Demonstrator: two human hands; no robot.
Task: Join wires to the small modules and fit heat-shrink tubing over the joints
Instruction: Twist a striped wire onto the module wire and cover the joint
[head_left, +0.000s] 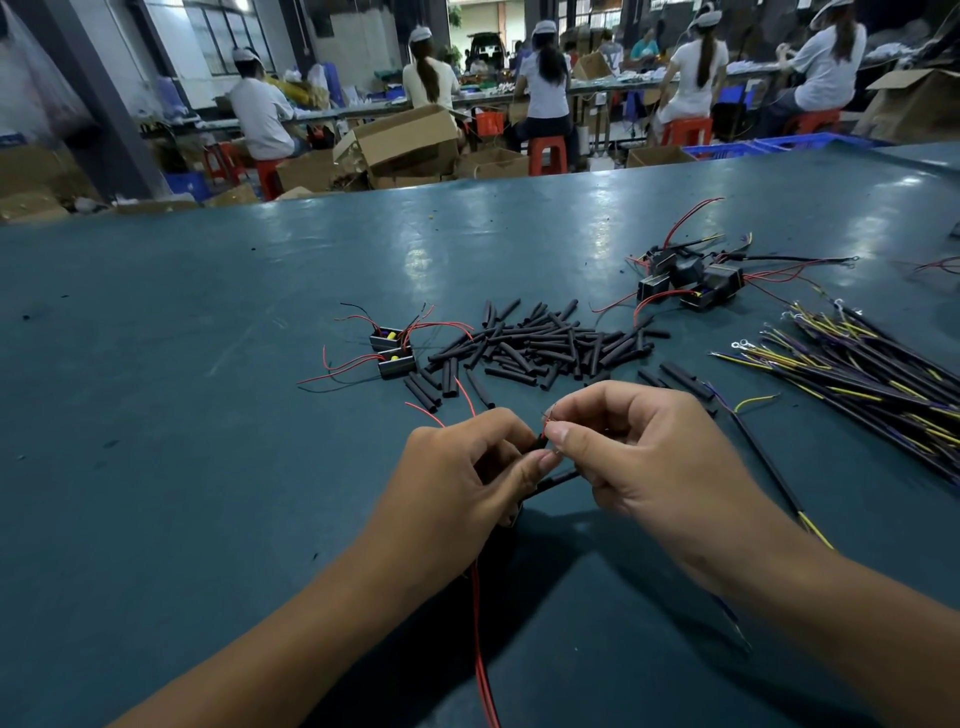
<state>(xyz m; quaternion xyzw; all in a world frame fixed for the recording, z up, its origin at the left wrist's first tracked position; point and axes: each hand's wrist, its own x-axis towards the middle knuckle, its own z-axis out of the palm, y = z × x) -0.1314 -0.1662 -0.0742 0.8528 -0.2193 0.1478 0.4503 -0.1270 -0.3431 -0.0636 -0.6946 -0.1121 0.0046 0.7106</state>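
Both hands pinching a wire joint just above the table, centre near edge.

Left hand (470, 467) grips a black tube (557, 479) and red wires (480, 649), fingers curled; the wires trail down toward the wearer. Right hand (644, 457) pinches bare wire ends (549, 420) at the fingertips, touching the left thumb. Beyond: loose tube pile (545, 345); two modules (393, 351) to its left, touching each other; module cluster (691, 280) far right; black-yellow wire bundle (857, 364) right, on green table (208, 415). Seated workers (545, 78) in background.

Matt black tubing pieces (540, 345) lie on a glossy teal table (208, 364).
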